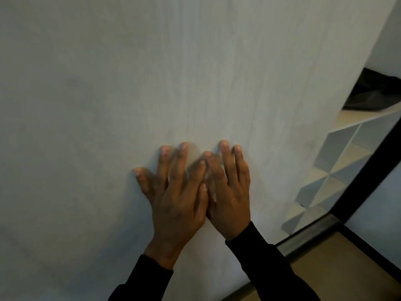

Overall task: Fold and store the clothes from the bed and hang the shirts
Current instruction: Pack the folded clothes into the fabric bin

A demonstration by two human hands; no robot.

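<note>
A pale wood-grain wardrobe door fills most of the head view. My left hand lies flat on it with fingers straight and spread. My right hand presses flat beside it, and the left hand's fingers overlap its inner edge. Both wear black sleeves. To the right of the door's edge the wardrobe interior shows, with dark folded clothing on a white shelf. No bed or shirts are in sight.
Below the shelf are white compartments. A black door frame runs diagonally at the right, next to a black floor track. Tan flooring lies at the bottom right.
</note>
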